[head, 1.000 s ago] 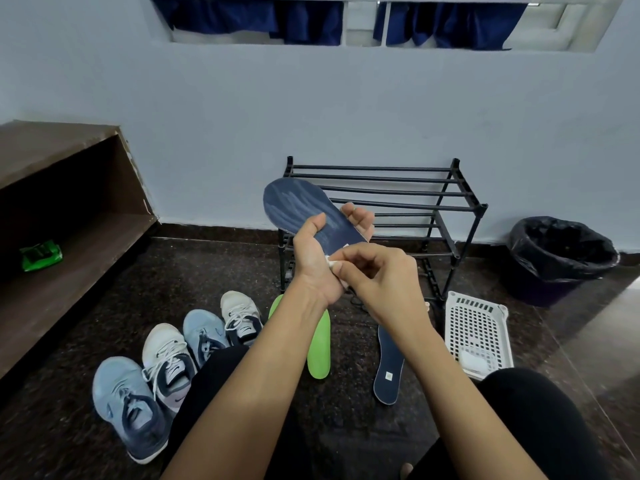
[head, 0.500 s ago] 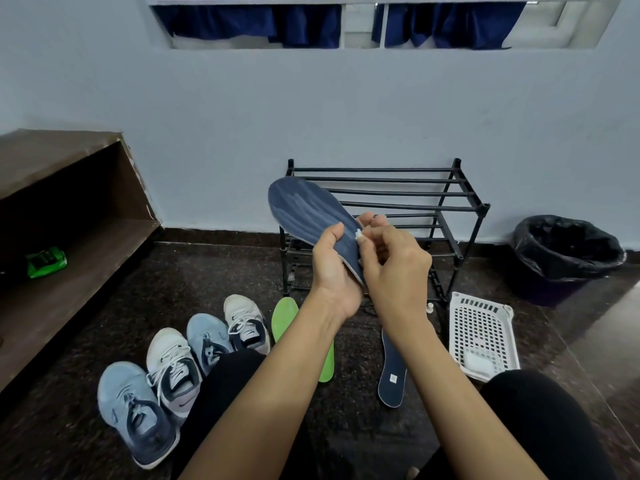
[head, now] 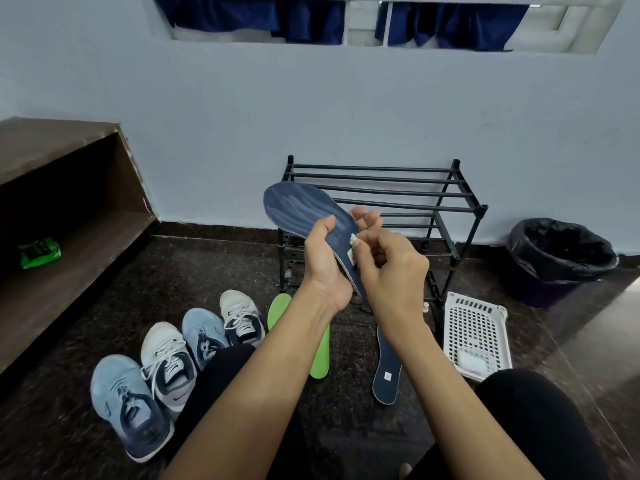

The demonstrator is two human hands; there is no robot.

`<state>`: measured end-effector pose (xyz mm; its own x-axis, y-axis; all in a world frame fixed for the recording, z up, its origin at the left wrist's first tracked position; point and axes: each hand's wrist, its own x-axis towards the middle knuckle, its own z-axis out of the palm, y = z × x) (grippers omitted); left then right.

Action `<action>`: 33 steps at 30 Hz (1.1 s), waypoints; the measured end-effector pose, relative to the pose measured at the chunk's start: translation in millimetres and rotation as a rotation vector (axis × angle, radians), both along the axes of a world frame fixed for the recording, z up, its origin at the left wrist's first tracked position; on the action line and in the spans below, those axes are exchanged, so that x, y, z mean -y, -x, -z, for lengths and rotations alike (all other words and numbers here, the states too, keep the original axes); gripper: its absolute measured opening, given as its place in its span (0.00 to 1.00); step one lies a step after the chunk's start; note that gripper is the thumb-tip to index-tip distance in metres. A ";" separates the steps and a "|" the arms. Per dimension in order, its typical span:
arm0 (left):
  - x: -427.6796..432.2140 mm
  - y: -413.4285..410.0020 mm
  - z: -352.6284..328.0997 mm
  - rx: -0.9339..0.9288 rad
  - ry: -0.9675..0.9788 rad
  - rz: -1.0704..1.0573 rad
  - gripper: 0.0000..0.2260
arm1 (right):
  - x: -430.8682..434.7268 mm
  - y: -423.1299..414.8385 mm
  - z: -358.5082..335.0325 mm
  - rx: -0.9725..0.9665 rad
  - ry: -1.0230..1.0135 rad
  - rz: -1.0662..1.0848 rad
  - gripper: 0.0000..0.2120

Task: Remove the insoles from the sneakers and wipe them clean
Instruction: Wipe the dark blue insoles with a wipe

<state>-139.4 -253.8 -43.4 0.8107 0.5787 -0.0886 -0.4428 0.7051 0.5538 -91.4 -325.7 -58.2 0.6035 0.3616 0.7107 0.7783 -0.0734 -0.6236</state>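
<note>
My left hand (head: 323, 261) grips a dark blue insole (head: 299, 207) at its middle and holds it up, toe end pointing up and left, with pale streaks across its surface. My right hand (head: 391, 268) pinches a small white wipe (head: 354, 240) against the insole's right edge, just above a small white label. On the floor lie a green insole (head: 320, 355) and a second dark blue insole (head: 387, 370). Several sneakers stand at the lower left, among them a light blue one (head: 128, 403) and a white one (head: 168, 362).
A black metal shoe rack (head: 408, 199) stands against the wall behind my hands. A white perforated basket (head: 476, 327) lies at the right, and a black-lined bin (head: 561, 254) beyond it. A brown wooden shelf (head: 69, 251) with a green packet (head: 40, 252) runs along the left.
My right hand with the wipe has moved up to the insole's right edge and then slightly down along it. My left hand has kept hold of the insole, which has shifted a little.
</note>
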 end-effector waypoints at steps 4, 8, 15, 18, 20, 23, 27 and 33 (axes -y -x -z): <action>-0.6 4.3 -0.9 -0.004 -0.006 0.019 0.18 | -3.1 -0.6 -1.5 0.040 -0.002 -0.004 0.02; -6.1 8.0 -1.5 0.039 0.032 0.027 0.18 | -0.6 -0.2 -5.6 -0.065 0.054 -0.030 0.03; -18.3 14.5 -6.5 0.168 0.081 -0.048 0.17 | 7.2 -0.1 2.4 -0.229 0.133 -0.091 0.03; -15.4 12.2 -6.4 0.151 0.063 -0.066 0.18 | 2.2 -1.6 5.2 -0.196 0.073 -0.081 0.02; -15.9 11.3 -7.6 0.151 0.062 -0.075 0.18 | 0.6 -1.0 8.4 -0.191 0.049 -0.087 0.02; -12.6 9.7 -6.6 0.131 0.051 -0.036 0.18 | 0.7 1.9 5.9 -0.150 -0.018 -0.077 0.02; 0.5 4.0 -0.5 0.012 0.010 0.040 0.18 | -1.6 2.0 -1.0 -0.068 -0.081 -0.037 0.02; -7.3 3.0 -1.0 0.073 0.092 0.008 0.18 | 2.5 -0.4 3.5 -0.077 0.068 -0.053 0.01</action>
